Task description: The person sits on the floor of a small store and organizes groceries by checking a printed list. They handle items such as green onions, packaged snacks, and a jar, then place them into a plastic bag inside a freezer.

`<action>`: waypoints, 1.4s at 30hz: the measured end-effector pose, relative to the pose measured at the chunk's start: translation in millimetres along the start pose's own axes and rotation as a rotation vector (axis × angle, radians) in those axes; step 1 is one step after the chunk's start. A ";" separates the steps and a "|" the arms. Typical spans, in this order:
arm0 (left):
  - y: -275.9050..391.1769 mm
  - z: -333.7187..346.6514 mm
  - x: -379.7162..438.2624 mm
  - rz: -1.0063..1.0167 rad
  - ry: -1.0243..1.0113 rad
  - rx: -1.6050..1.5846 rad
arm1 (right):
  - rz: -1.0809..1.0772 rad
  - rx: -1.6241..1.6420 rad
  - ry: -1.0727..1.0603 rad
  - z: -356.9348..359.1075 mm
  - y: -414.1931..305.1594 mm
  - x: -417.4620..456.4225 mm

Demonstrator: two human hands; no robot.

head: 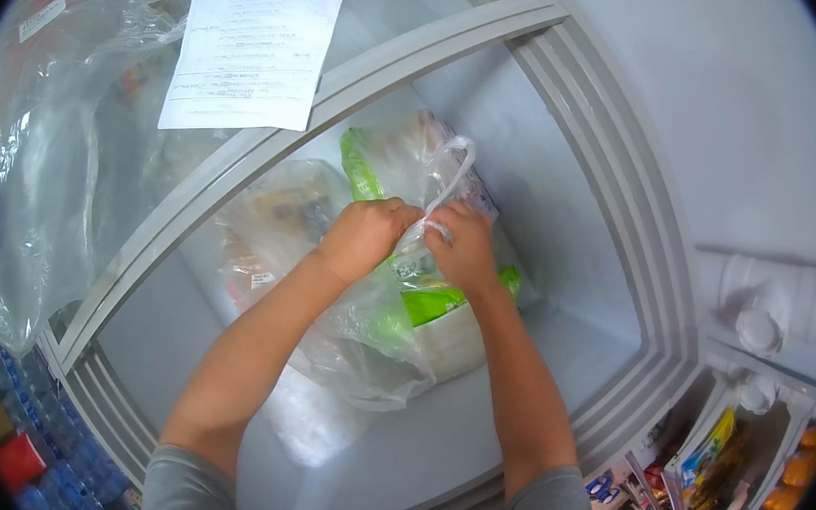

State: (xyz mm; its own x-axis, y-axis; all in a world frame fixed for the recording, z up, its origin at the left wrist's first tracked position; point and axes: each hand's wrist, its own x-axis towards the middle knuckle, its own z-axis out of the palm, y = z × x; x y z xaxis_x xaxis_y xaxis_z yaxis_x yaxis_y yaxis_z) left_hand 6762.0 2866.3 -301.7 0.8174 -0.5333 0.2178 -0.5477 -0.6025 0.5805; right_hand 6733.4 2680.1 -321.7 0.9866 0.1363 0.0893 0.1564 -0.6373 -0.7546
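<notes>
Both arms reach down into an open chest freezer [576, 304]. My left hand [373, 232] pinches the gathered neck of a clear plastic bag [365, 363]. Close against it, my right hand [463, 245] grips the twisted plastic at the same spot, and a white loop of the bag [456, 166] sticks up above the fingers. Whether the plastic is knotted there is hidden by the fingers. Beneath the hands lies a green and clear package [435, 305]. Other packed goods show blurred through the film at the left, one with a small white label [262, 280].
A grey frame rail [238, 152] crosses left of the hands. On the glass lid lie a printed paper sheet [255, 41] and a large clear plastic bag [51, 139]. Packs of bottles [63, 465] stand at lower left; shelves with goods [717, 456] stand at lower right.
</notes>
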 end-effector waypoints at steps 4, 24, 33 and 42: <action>-4.1 -3.7 10.6 0.042 -0.148 0.057 | -0.071 -0.031 -0.051 -6.0 1.3 5.1; -13.8 16.1 5.4 -0.280 -0.049 -0.681 | 0.116 0.368 -0.088 -6.9 17.4 -2.1; -13.4 7.8 9.5 -0.287 -0.084 -0.532 | -0.233 -0.228 0.222 -15.3 -13.3 6.5; 0.8 -1.5 13.3 -0.225 0.027 -0.337 | -0.156 -0.150 0.310 5.8 -18.7 9.9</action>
State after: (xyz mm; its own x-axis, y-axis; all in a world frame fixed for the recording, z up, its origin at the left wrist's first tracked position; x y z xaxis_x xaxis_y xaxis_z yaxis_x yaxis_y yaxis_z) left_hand 6772.7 2859.6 -297.1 0.9171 -0.3918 0.0736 -0.2688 -0.4714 0.8400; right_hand 6740.0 2697.8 -310.5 0.9139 0.0191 0.4055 0.2882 -0.7339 -0.6151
